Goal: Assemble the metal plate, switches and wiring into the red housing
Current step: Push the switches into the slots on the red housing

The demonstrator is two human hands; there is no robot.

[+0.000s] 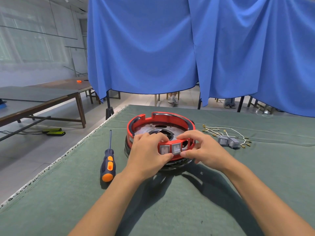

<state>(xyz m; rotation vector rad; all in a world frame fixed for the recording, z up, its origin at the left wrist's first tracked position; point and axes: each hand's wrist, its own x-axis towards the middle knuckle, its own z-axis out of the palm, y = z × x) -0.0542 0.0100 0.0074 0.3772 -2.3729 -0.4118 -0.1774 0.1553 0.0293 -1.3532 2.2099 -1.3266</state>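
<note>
Pinching switches (pixel 170 149) in red housing (pixel 160 126) front wall: left hand (pixel 148 153), right hand (pixel 203 149); screwdriver (pixel 108 161) left of housing.

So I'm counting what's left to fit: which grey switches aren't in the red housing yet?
The pair of switches lying on the green cloth right of the housing, among loose wires. The other two already sit in its front wall, between both hands.
</note>
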